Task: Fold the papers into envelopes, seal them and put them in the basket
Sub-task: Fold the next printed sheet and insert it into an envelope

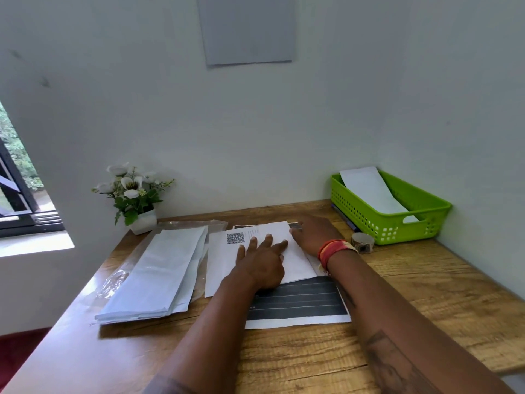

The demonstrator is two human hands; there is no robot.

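A white paper with a QR code lies on the wooden desk, its upper part folded down over a dark printed sheet. My left hand lies flat on the folded paper, fingers straight and spread. My right hand rests at the paper's far right edge, fingers pointing left; its fingertips are hard to make out. A green basket stands at the back right with one long white envelope inside. A stack of white envelopes lies to the left on clear plastic.
A small roll of stickers sits between my right wrist and the basket. A blue pen lies beside the basket's left wall. A white pot of artificial flowers stands at the back left. Walls close the desk behind and on the right.
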